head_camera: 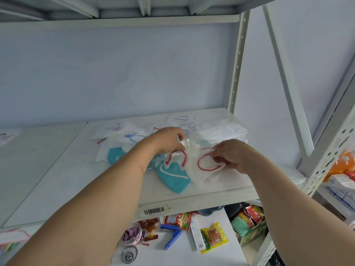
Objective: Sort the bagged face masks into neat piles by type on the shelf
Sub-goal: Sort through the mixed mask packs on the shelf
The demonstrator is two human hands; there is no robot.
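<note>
On the white shelf [57,179] lies a loose heap of bagged masks. My left hand [169,139] pinches the top of a clear bag holding a white mask with red ear loops [205,167]. My right hand [232,154] pinches the same bag at its right side. Beneath and in front of it lies a teal mask with a white loop [174,181]. A second teal mask [115,154] sits to the left. White masks with purple loops [184,121] and a plain white bagged stack [224,131] lie behind.
The shelf's upright post [238,60] stands at the back right, and another rack with boxes [342,181] is at the far right. The lower shelf holds snack packets [213,237], a blue tool [172,237] and a tin can [129,254].
</note>
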